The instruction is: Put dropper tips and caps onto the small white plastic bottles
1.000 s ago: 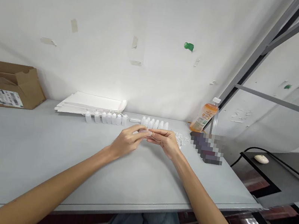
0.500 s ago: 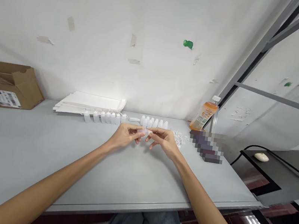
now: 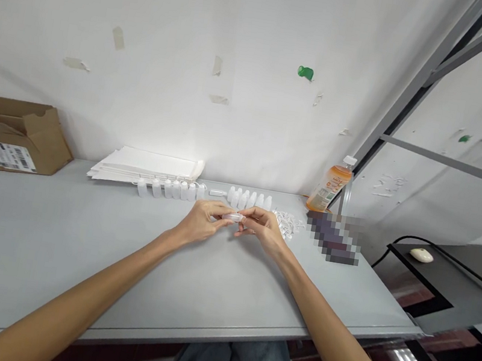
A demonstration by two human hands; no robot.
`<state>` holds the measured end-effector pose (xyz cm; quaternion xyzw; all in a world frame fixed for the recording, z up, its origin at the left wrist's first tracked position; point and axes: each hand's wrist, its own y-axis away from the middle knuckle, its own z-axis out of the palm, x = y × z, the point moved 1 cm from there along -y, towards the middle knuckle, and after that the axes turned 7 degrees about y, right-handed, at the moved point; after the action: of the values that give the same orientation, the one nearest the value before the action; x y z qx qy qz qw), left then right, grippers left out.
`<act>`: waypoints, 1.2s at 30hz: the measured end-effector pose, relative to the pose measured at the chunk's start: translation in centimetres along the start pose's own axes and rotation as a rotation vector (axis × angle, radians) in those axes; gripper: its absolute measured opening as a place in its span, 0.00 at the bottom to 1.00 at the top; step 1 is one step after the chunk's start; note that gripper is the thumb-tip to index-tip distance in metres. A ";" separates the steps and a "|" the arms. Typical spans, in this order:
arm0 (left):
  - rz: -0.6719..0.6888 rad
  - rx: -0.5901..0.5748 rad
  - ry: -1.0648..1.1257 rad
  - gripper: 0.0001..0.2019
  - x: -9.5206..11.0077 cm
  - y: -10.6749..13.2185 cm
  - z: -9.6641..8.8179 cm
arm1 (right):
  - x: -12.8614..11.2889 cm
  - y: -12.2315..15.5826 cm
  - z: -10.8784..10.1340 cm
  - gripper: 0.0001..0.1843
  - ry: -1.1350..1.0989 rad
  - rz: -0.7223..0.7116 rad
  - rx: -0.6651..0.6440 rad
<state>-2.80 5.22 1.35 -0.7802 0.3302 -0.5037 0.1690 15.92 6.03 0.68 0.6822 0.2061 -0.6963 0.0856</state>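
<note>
Both hands meet over the middle of the table, around a small translucent white plastic bottle lying sideways between them. My left hand pinches its body end with thumb and fingers. At its other end, the fingers of my right hand close on the neck; whether they also hold a small part there is hidden. Behind the hands stands a group of similar small bottles, with one bottle lying flat beside them. A row of bottles with loops at their tops stands to the left.
A heap of small white pieces lies right of my right hand. White sheets are stacked by the wall, an open cardboard box far left. An orange drink bottle and a blurred dark object are at the right.
The small bottle stays between both hands, which have shifted slightly. My right hand's fingers have curled in closer around its neck end. The view has moved a little.
</note>
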 end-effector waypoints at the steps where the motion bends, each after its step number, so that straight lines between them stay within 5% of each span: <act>1: 0.033 -0.002 -0.028 0.08 -0.1 0.0 0.0 | 0.0 0.0 0.0 0.14 -0.001 0.006 0.004; 6: 0.168 -0.007 -0.125 0.08 -0.4 0.1 0.1 | 0.2 0.0 0.0 0.13 -0.040 0.032 0.033; 24: 0.201 -0.092 -0.294 0.13 -0.2 0.4 0.1 | -0.2 -0.2 -0.1 0.13 -0.153 0.104 0.003; 36: -0.106 -0.078 -0.325 0.17 -0.6 0.7 0.9 | -0.7 -0.6 -0.5 0.20 0.237 -0.022 0.043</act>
<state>-2.40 5.01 0.13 -0.8736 0.2762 -0.3659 0.1630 16.21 6.62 1.46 0.7593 0.2070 -0.6158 0.0383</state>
